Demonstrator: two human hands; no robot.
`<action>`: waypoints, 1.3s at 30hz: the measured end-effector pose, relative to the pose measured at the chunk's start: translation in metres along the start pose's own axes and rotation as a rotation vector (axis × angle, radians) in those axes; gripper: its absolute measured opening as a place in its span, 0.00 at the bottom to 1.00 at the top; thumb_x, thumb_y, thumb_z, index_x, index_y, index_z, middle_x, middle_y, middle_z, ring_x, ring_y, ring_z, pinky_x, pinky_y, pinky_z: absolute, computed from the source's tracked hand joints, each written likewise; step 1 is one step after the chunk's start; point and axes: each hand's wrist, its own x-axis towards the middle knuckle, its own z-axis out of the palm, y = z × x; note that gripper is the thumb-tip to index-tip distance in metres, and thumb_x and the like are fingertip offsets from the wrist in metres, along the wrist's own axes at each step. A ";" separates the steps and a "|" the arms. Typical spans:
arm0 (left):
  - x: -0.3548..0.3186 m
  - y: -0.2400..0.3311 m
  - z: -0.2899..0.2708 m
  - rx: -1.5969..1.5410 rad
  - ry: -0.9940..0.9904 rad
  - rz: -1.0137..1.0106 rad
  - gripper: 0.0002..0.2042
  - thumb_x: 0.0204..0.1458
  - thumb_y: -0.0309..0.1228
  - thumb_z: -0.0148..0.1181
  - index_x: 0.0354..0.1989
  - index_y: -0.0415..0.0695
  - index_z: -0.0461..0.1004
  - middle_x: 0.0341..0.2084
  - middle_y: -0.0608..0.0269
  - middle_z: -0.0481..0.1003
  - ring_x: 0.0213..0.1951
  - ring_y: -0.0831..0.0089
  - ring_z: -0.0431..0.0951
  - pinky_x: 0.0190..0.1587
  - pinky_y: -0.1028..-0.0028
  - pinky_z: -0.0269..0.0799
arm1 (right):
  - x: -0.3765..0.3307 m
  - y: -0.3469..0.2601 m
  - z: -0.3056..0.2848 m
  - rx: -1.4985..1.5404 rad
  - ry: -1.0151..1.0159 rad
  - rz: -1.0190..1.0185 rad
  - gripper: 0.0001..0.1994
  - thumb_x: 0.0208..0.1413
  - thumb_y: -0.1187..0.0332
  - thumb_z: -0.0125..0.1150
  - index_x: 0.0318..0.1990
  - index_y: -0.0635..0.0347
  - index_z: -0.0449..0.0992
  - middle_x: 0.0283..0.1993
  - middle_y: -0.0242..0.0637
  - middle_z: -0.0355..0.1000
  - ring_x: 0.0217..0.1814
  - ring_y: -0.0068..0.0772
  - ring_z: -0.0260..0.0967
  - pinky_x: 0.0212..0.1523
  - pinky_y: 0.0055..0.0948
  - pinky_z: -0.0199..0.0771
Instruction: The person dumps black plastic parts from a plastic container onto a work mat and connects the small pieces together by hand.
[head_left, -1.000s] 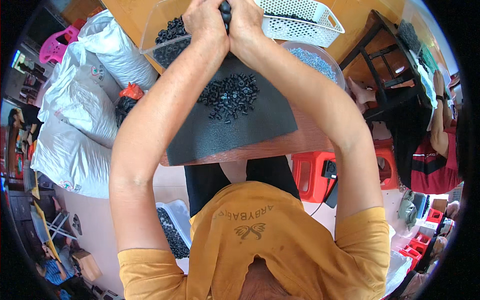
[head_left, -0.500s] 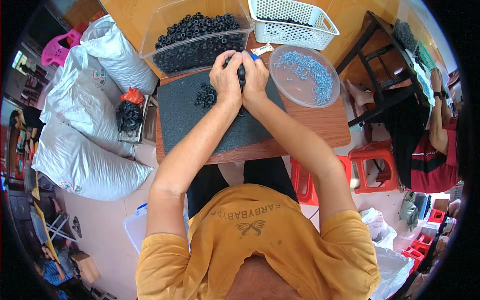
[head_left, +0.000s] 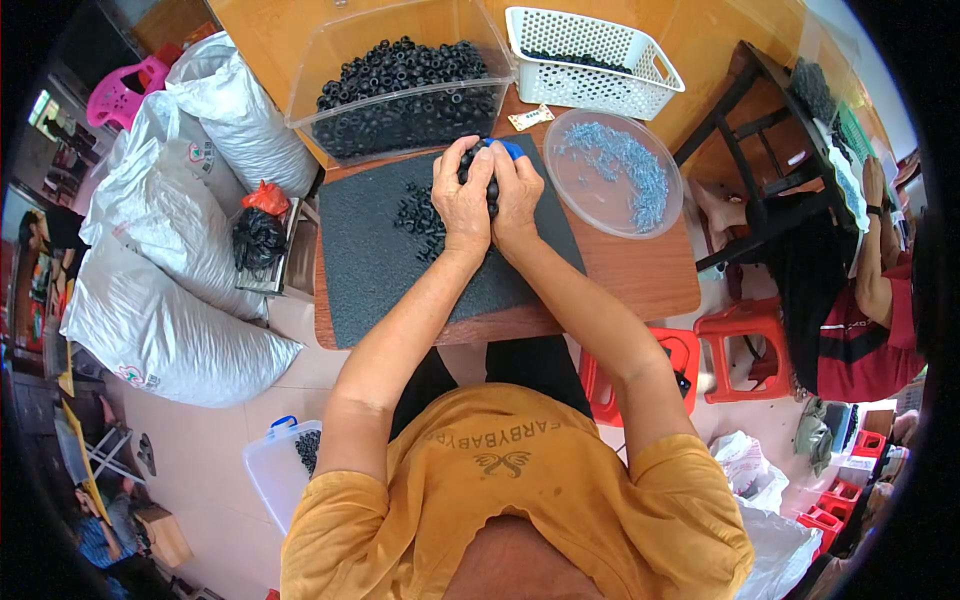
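Note:
My left hand (head_left: 463, 207) and my right hand (head_left: 517, 195) are pressed together over a dark mat (head_left: 365, 275). Between them they clasp several rounded black pieces (head_left: 492, 196), mostly hidden by the palms and fingers. Something blue (head_left: 512, 150) shows at the fingertips of the right hand; its kind is unclear. Beside the left hand, a scatter of small black pieces (head_left: 418, 215) lies on the mat. Beyond the hands stands a clear plastic bin (head_left: 400, 125) heaped with black ring-shaped pieces (head_left: 405, 75).
Right of the mat, a round clear lid (head_left: 590, 205) carries thin bluish pieces (head_left: 640, 170). A white perforated basket (head_left: 590, 90) and a small wrapped packet (head_left: 531, 117) sit behind. White sacks (head_left: 170, 330) stand left; red stools (head_left: 745, 350) and another person's arm (head_left: 875, 260) are right.
My clasped hands have come slightly nearer to me over the mat, away from the bin. More of the scattered black pieces shows beside them. The whole view has shifted a little.

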 end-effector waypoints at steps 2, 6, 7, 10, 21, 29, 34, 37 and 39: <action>-0.002 -0.001 -0.001 0.036 0.009 0.050 0.14 0.52 0.35 0.58 0.45 0.42 0.74 0.42 0.57 0.70 0.42 0.69 0.72 0.45 0.71 0.68 | -0.001 0.002 -0.002 -0.008 -0.002 0.019 0.11 0.56 0.65 0.57 0.32 0.66 0.75 0.27 0.25 0.69 0.29 0.15 0.61 0.29 0.21 0.64; -0.004 -0.003 -0.004 0.106 0.007 0.113 0.14 0.53 0.34 0.58 0.45 0.42 0.74 0.42 0.57 0.70 0.41 0.69 0.72 0.45 0.72 0.68 | -0.002 0.004 -0.004 -0.045 0.000 0.018 0.10 0.57 0.66 0.56 0.30 0.66 0.75 0.26 0.24 0.68 0.29 0.13 0.60 0.28 0.20 0.62; -0.005 -0.003 -0.004 0.106 0.007 0.108 0.14 0.53 0.34 0.58 0.45 0.42 0.74 0.42 0.57 0.70 0.41 0.69 0.72 0.45 0.72 0.68 | -0.002 0.004 -0.005 -0.048 0.002 0.022 0.10 0.57 0.66 0.56 0.30 0.66 0.75 0.26 0.24 0.68 0.29 0.13 0.60 0.28 0.20 0.62; -0.005 -0.004 -0.005 0.070 -0.003 0.068 0.14 0.52 0.34 0.58 0.45 0.41 0.74 0.41 0.57 0.70 0.41 0.68 0.72 0.45 0.72 0.69 | -0.002 0.005 -0.006 -0.020 -0.034 0.015 0.10 0.57 0.67 0.56 0.30 0.66 0.74 0.25 0.23 0.67 0.28 0.13 0.58 0.27 0.20 0.62; -0.003 -0.010 -0.007 0.192 0.022 0.242 0.10 0.49 0.29 0.61 0.39 0.41 0.78 0.42 0.55 0.71 0.43 0.66 0.72 0.45 0.71 0.69 | 0.003 0.009 -0.010 -0.071 -0.058 -0.095 0.13 0.57 0.67 0.56 0.24 0.66 0.70 0.22 0.25 0.63 0.27 0.15 0.56 0.26 0.24 0.59; -0.009 -0.008 -0.009 0.194 0.023 0.218 0.11 0.49 0.27 0.60 0.41 0.41 0.78 0.41 0.57 0.72 0.45 0.68 0.72 0.48 0.73 0.67 | 0.001 0.021 -0.017 -0.091 -0.042 -0.086 0.15 0.57 0.66 0.56 0.23 0.67 0.69 0.23 0.30 0.64 0.28 0.18 0.57 0.28 0.27 0.59; -0.007 -0.011 -0.011 0.199 0.030 0.240 0.13 0.48 0.28 0.59 0.42 0.37 0.77 0.40 0.56 0.73 0.42 0.66 0.74 0.46 0.72 0.69 | 0.003 0.024 -0.015 -0.037 -0.020 -0.101 0.15 0.57 0.66 0.57 0.22 0.68 0.68 0.22 0.31 0.63 0.27 0.19 0.57 0.27 0.28 0.59; -0.004 -0.015 -0.011 0.257 0.047 0.297 0.12 0.50 0.27 0.59 0.42 0.37 0.76 0.40 0.56 0.74 0.42 0.68 0.74 0.47 0.73 0.68 | 0.007 0.029 -0.020 -0.118 -0.032 -0.155 0.15 0.56 0.66 0.57 0.22 0.68 0.68 0.20 0.33 0.62 0.26 0.20 0.57 0.26 0.29 0.58; -0.003 -0.016 -0.012 0.291 0.063 0.331 0.13 0.50 0.29 0.59 0.42 0.36 0.75 0.40 0.55 0.74 0.41 0.67 0.74 0.46 0.73 0.68 | 0.006 0.024 -0.017 -0.186 -0.041 -0.191 0.15 0.56 0.67 0.57 0.21 0.68 0.68 0.20 0.36 0.62 0.25 0.22 0.58 0.26 0.31 0.59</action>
